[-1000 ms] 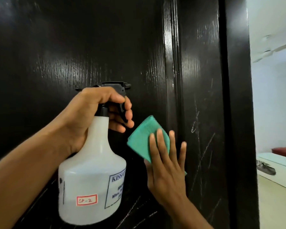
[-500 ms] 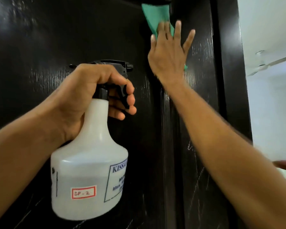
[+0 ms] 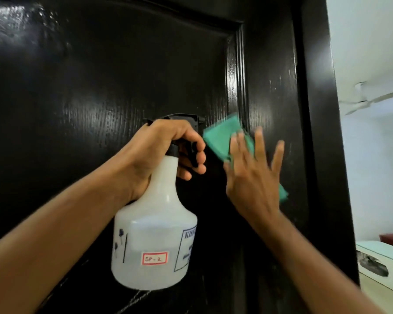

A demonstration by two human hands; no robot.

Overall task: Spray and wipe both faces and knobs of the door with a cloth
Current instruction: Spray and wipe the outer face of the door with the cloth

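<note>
A glossy black door (image 3: 89, 87) fills the left and middle of the head view, its wood grain catching streaks of light and its raised panel moulding running down near the right-hand stile. Faint pale scratches show on the lower part of the face.

In front of the door, left of centre, the left hand (image 3: 159, 152) grips the neck of a white translucent spray bottle (image 3: 154, 241). The thumb wraps over the back of the black trigger head (image 3: 184, 120) and the fingers curl round the front of it, over the trigger lever. The bottle hangs upright, its body below the wrist, with a small red-bordered label reading "SP-2" on its lower front and a blue-printed label partly turned away to the right. The nozzle points toward the door, close to the cloth's upper corner.

Just right of the bottle, the right hand (image 3: 252, 177) lies flat against the door with its fingers straight and spread wide, pressing a folded green cloth (image 3: 222, 139) onto the surface across the moulding and the stile. The cloth shows above the fingertips and again as a small corner below the little-finger side of the palm. The hand is blurred.

Further right stands the black door frame (image 3: 327, 155). Beyond it lies a bright white wall (image 3: 372, 53), a ceiling fan (image 3: 370, 98) and part of a pale cabinet (image 3: 381, 266) at the lower edge.
</note>
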